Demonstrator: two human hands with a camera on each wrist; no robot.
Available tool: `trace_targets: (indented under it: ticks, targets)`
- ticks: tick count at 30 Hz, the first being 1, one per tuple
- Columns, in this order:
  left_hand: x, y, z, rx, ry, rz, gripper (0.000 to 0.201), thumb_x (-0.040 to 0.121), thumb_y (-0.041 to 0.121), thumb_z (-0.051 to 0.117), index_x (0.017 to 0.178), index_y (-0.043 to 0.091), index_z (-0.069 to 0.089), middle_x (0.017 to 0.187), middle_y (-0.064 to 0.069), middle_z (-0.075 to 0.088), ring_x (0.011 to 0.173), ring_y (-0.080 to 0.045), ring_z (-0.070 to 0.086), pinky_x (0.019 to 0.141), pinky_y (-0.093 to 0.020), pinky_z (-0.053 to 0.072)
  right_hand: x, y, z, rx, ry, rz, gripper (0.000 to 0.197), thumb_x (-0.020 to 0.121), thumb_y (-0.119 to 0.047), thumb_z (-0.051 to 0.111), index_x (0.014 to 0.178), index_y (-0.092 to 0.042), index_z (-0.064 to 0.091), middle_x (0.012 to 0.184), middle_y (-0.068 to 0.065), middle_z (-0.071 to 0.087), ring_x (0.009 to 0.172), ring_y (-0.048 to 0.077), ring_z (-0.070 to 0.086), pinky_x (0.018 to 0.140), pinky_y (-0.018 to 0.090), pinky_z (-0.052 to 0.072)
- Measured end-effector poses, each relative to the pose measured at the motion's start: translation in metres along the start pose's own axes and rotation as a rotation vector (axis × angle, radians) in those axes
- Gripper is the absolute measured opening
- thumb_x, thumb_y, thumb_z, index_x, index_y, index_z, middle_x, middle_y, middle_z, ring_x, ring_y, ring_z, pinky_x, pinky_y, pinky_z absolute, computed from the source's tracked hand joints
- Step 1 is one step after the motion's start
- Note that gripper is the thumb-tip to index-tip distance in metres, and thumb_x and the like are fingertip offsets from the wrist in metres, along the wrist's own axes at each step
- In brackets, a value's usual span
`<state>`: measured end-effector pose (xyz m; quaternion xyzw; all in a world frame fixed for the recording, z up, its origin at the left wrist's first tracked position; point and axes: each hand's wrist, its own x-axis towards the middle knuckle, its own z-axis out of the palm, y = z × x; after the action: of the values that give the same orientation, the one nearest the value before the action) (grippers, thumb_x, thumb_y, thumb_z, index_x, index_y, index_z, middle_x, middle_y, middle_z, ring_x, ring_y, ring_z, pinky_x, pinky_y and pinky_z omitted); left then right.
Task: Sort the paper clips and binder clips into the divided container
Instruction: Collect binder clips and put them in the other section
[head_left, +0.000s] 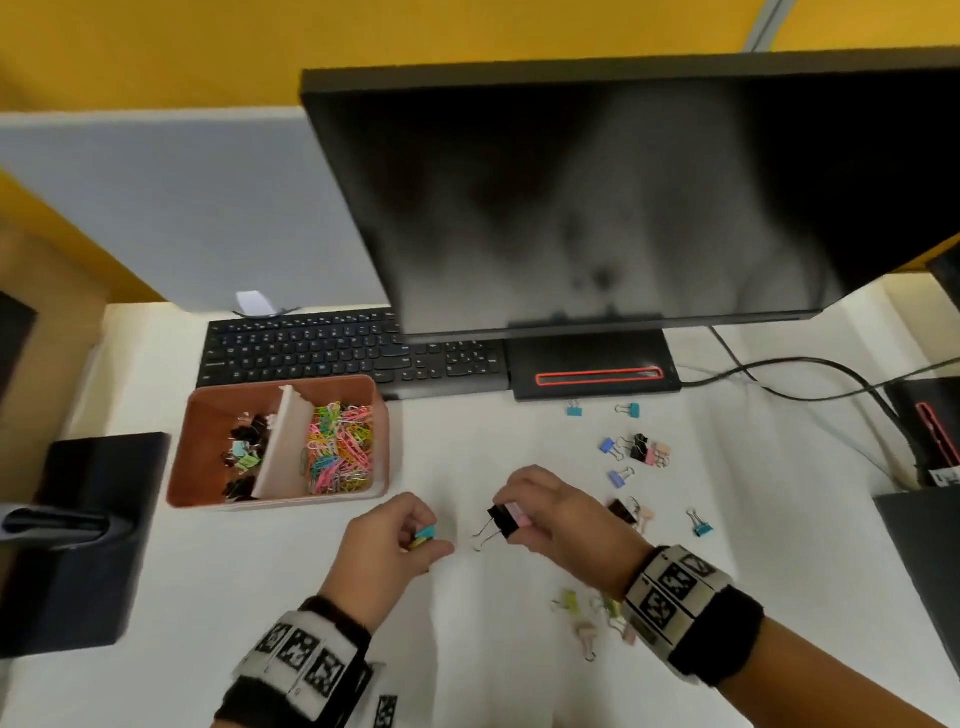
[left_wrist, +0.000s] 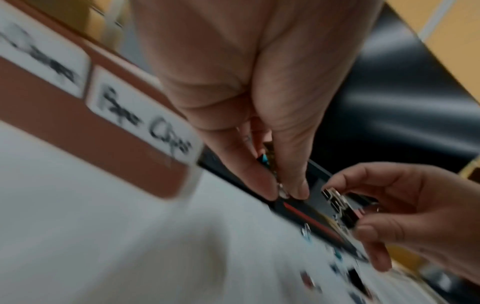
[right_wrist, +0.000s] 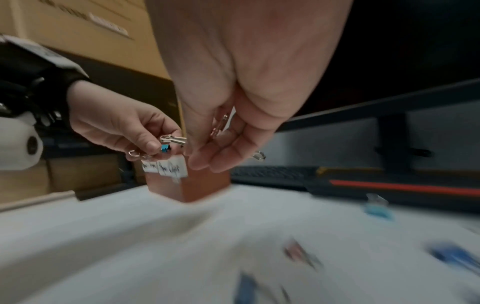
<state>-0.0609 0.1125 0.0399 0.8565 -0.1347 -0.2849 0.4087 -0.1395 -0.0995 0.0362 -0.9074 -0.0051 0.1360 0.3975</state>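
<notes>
My left hand (head_left: 410, 535) pinches small binder clips, teal and yellow (head_left: 423, 536), just above the white desk; the teal clip (left_wrist: 262, 159) shows between its fingers. My right hand (head_left: 524, 514) holds a black and a pink binder clip (head_left: 506, 521) close to the right of it, wire handles hanging down. The brown divided container (head_left: 382, 415) stands to the left, with binder clips (head_left: 244, 452) in its left half and coloured paper clips (head_left: 340, 447) in its right half. Several loose binder clips (head_left: 641, 449) lie on the desk to the right.
A black keyboard (head_left: 353, 348) and a monitor (head_left: 623, 197) on its stand (head_left: 592, 364) sit behind. Cables (head_left: 810, 374) run at the right. A dark box (head_left: 93, 540) stands at the left. More clips (head_left: 587, 631) lie near my right wrist.
</notes>
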Motion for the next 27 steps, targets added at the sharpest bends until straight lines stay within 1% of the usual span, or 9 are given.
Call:
trace_targets:
  ticks: [6,9,12,14,16,19,23,25,27]
  targets:
    - [-0.009,-0.026,-0.125,-0.105,0.322,-0.089,0.019,0.070,0.006,0.077,0.076,0.005,0.058,0.072,-0.016,0.064,0.055,-0.018,0.060,0.047,-0.016,0.051,0.092,-0.109,0.016,0.018,-0.034,-0.261,0.033,0.083,-0.016,0.063,0.115,-0.020,0.055,0.111,-0.009,0.047,0.094,0.013,0.053,0.088,0.026,0.044]
    - [0.009,-0.039,-0.168,-0.307,0.422,-0.187,0.026,0.088,0.024,0.060,0.084,-0.002,0.061,0.081,-0.020,0.064,0.058,-0.009,0.064,0.050,-0.017,0.052,0.150,-0.155,0.037,-0.004,-0.043,-0.308,0.036,0.083,-0.016,0.065,0.118,-0.018,0.055,0.119,-0.002,0.050,0.100,0.017,0.054,0.094,0.034,0.045]
    - [0.019,-0.039,-0.190,-0.520,0.290,-0.329,0.059,0.093,0.056,0.029,0.112,0.009,0.058,0.105,-0.007,0.063,0.097,-0.019,0.061,0.084,-0.033,0.050,0.195,-0.176,0.061,-0.051,-0.084,-0.259,0.043,0.084,-0.011,0.063,0.124,-0.021,0.051,0.127,-0.001,0.049,0.108,0.021,0.055,0.097,0.046,0.046]
    - [0.018,-0.038,-0.195,-0.517,0.226,-0.293,0.066,0.090,0.062,0.020,0.126,0.016,0.051,0.118,0.001,0.058,0.112,-0.018,0.053,0.098,-0.035,0.040,0.208,-0.181,0.071,-0.057,-0.117,-0.227,0.052,0.085,-0.010,0.062,0.132,-0.022,0.044,0.138,0.000,0.040,0.112,0.020,0.055,0.100,0.047,0.044]
    - [0.014,-0.038,-0.192,-0.476,0.234,-0.185,0.066,0.088,0.066,0.022,0.126,0.022,0.053,0.119,0.007,0.059,0.116,-0.014,0.053,0.100,-0.034,0.038,0.205,-0.178,0.072,-0.051,-0.103,-0.210,0.053,0.087,-0.016,0.061,0.135,-0.024,0.040,0.146,-0.003,0.030,0.112,0.019,0.054,0.101,0.044,0.045]
    - [0.006,-0.034,-0.178,-0.320,0.269,0.019,0.059,0.082,0.072,0.027,0.111,0.032,0.061,0.110,0.014,0.064,0.108,-0.005,0.058,0.096,-0.033,0.043,0.176,-0.156,0.061,-0.034,-0.005,-0.218,0.034,0.087,-0.025,0.059,0.121,-0.026,0.053,0.136,-0.009,0.039,0.103,0.010,0.056,0.096,0.032,0.047]
    - [0.005,-0.001,-0.131,-0.189,0.206,0.240,0.027,0.093,0.041,0.042,0.096,0.025,0.063,0.094,0.007,0.067,0.088,-0.004,0.061,0.079,-0.023,0.049,0.109,-0.089,0.039,-0.041,0.169,-0.092,0.025,0.086,-0.030,0.061,0.112,-0.030,0.060,0.120,-0.011,0.050,0.113,0.005,0.048,0.099,0.022,0.036]
    - [0.012,0.014,-0.098,-0.159,0.112,0.304,0.012,0.091,0.027,0.053,0.098,0.025,0.062,0.094,0.007,0.065,0.085,-0.006,0.060,0.077,-0.024,0.051,0.071,-0.048,0.027,-0.133,0.262,0.047,0.031,0.085,-0.032,0.063,0.115,-0.029,0.058,0.120,-0.008,0.051,0.117,0.006,0.045,0.103,0.026,0.033]
    - [0.022,0.024,-0.059,-0.118,0.010,0.337,0.016,0.088,0.022,0.059,0.102,0.030,0.059,0.102,0.011,0.060,0.088,-0.005,0.057,0.076,-0.023,0.051,0.034,-0.008,0.013,-0.167,0.333,0.225,0.039,0.081,-0.034,0.067,0.118,-0.029,0.055,0.123,-0.006,0.050,0.120,0.012,0.044,0.106,0.030,0.033]
